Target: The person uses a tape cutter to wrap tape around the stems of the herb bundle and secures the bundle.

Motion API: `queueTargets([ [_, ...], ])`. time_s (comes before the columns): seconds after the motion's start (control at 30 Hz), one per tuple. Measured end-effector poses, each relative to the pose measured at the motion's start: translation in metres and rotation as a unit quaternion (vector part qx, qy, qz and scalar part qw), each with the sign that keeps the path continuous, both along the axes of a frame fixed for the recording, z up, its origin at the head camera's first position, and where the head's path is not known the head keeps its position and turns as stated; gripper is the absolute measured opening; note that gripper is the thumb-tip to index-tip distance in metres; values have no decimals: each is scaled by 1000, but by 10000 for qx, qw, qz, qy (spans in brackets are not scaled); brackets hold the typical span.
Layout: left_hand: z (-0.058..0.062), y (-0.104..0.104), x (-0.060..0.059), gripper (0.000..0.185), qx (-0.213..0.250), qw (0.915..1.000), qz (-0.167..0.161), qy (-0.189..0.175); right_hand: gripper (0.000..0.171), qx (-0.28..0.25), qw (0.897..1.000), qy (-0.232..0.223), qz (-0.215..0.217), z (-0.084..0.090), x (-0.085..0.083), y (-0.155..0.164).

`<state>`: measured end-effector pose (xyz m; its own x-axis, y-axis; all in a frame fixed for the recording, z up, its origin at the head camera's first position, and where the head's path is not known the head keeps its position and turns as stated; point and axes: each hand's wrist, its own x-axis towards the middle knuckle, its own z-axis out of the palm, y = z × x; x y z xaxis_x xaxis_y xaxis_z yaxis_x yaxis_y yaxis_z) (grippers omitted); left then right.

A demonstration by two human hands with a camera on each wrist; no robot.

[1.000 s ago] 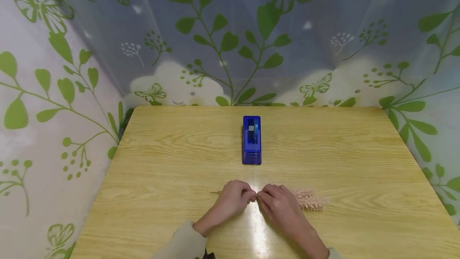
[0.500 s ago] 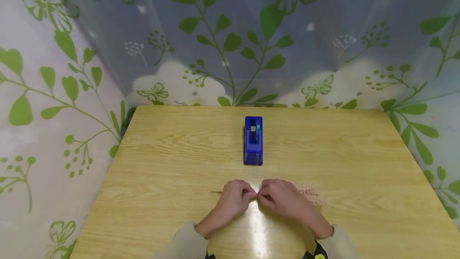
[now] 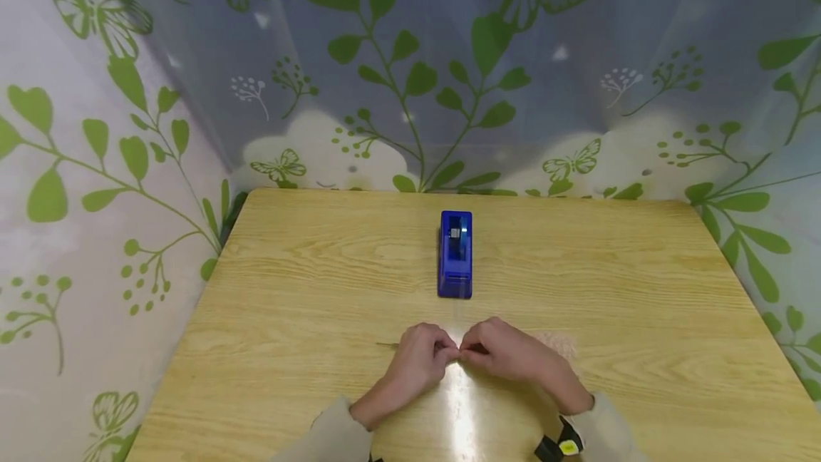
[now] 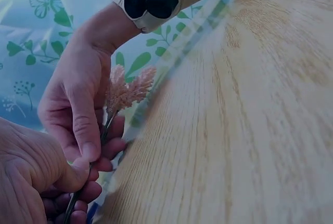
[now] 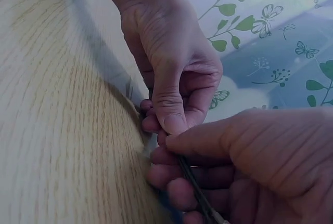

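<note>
Both hands meet over the table in front of the tape dispenser, fingertips together on a sprig of pink flowers. My left hand (image 3: 417, 362) pinches its thin dark stem (image 5: 195, 185), whose bare end juts out to the left. Close beside it, my right hand (image 3: 507, 349) pinches the same stem between thumb and fingers. The fluffy pink flower heads (image 4: 127, 89) stick out beyond the right hand; in the head view that hand partly hides them and they look blurred. The blue tape dispenser (image 3: 456, 255) stands just beyond the hands. What lies between the fingertips is hidden.
The wood-grain table (image 3: 308, 269) reaches back to a curtain (image 3: 359, 91) printed with green leaves and butterflies, which also hangs along both sides. A bright glare (image 3: 462, 412) lies on the tabletop below the hands.
My right hand has turned at the wrist, its forearm now lower and flatter. The pink flower heads are more covered by it. My left hand stays nearly in place; the head view has shifted slightly.
</note>
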<state>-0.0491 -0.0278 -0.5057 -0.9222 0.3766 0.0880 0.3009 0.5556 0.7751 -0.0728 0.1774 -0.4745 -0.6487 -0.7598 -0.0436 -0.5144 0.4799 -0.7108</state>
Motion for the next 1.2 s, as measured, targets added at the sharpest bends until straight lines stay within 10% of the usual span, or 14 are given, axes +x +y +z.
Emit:
queueTargets([
  [0.13, -1, 0, 0, 7, -81, 9998, 21, 203, 25, -39, 9992, -406, 49, -3, -2, 2],
  [0.67, 6, -4, 2, 6, -292, 9993, -75, -204, 11, 329, 9977, 470, -352, 0, -2, 4],
  [1.2, 0, -5, -2, 4, -155, 9996, 71, 225, 20, 128, 9990, -373, -220, -1, -6, 5],
])
